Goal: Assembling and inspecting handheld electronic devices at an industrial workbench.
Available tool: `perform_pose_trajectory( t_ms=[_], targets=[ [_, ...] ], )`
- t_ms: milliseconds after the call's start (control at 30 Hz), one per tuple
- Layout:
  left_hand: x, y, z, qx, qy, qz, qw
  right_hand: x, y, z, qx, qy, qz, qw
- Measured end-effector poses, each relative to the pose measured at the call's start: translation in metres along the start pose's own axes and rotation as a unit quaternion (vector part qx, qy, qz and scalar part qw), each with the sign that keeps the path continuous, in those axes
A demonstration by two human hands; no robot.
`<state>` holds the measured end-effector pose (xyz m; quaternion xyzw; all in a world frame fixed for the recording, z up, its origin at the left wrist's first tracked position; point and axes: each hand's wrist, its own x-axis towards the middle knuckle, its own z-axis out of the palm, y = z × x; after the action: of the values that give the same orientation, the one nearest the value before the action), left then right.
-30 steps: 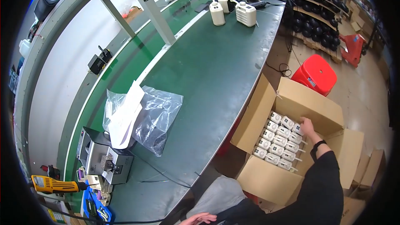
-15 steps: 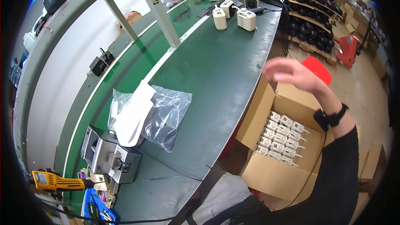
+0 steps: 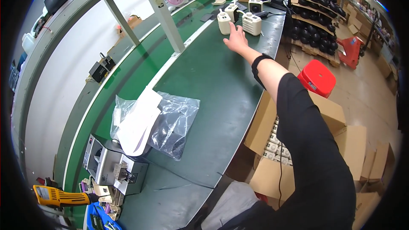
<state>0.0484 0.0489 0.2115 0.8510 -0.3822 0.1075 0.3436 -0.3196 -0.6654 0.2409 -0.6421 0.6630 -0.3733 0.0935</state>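
Right hand has its fingers spread, gripping nothing, just beside the cream gadget on the far counter, and the grey machine near left has markings too tiny to read.

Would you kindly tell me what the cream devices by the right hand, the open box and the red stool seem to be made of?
Cream devices: probably hard plastic, satin, from their smooth, rounded shells.
Open box: looks like cardboard, matt brown with folded flaps.
Red stool: likely plastic, slightly glossy, with even colour and rounded edges.
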Motion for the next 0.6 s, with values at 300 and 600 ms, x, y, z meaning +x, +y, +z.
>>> perform_pose_trajectory(
  t_ms=[300,600],
  targets=[
    [0.006,-0.019,0.029,0.146,0.023,0.085,0.985,0.06,-0.003,0.032,-0.147,0.024,0.008,0.989],
    [0.023,0.008,0.029,0.121,-0.01,0.072,0.99,0.124,0.027,0.041,-0.122,-0.009,-0.029,0.992]
  ],
)
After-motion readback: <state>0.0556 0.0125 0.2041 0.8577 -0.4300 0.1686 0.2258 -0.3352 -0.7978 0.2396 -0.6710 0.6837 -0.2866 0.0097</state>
